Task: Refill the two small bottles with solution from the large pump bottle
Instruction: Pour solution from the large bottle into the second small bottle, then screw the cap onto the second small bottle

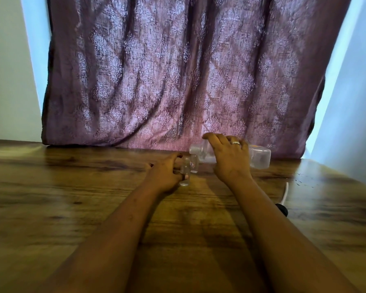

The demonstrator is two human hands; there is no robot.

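While the large bottle (pixel 260 158) lies tipped nearly level in the right hand (pixel 230 157), its open mouth points left, just above the two small bottles. Right grip: fingers clamped over the bottle's upper side, thumb hidden. Left hand (pixel 165 174): fingers curled round the near small bottle (pixel 185 173), which stands upright on the tabletop (pixel 72 187). The labelled small bottle (pixel 194 164) stands just behind it, under the mouth. The frame is blurred here, so it cannot be told whether liquid is running. The pump (pixel 282 209) with its white tube (pixel 286 190) lies well apart at the right, so the pour is judged to go straight from the neck.

Judgement on technique: a wide mouth over narrow necks makes spilling the main risk. The tilt should rise slowly, with the lip kept close over one neck only and the stream thin. The left grip should pin the receiving bottle, not its neighbour, since a light bottle probably tips easily. Stop short of the brim, and level the large bottle before shifting to the other.
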